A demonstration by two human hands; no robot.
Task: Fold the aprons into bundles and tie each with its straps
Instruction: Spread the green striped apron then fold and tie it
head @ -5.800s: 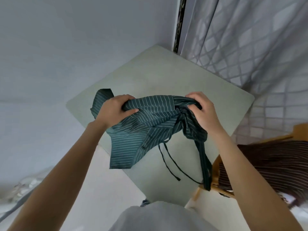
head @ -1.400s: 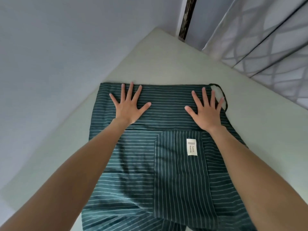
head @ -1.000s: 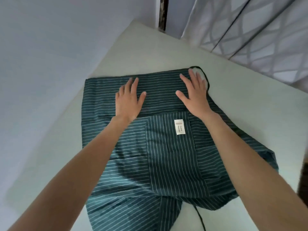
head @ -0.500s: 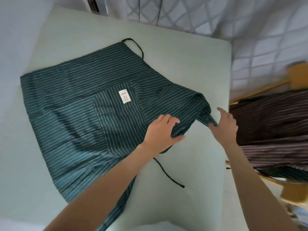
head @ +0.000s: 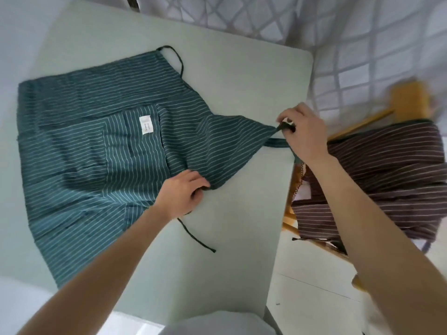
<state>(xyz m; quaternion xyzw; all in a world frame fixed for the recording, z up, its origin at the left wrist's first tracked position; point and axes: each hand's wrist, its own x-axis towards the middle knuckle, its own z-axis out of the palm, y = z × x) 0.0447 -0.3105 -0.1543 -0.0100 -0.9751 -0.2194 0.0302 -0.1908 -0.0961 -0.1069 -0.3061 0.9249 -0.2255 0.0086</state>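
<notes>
A green striped apron (head: 101, 151) lies spread on the pale table (head: 242, 93), pocket side up with its white label (head: 146, 125) showing. The person is at the flattening stage, before any fold is made. The right hand (head: 302, 134) pinches the bib corner where the neck strap (head: 278, 142) joins, drawing it taut toward the table's right edge. The left hand (head: 183, 194) has its grip clenched on the near edge of the bib, where a thin waist tie (head: 196, 235) trails loose across the table. A second tie loops beyond the far corner. Brown striped aprons (head: 377, 180) wait on a wooden chair (head: 406, 100) to the right. Next, the bib probably needs laying flat and the straps kept free for tying.
</notes>
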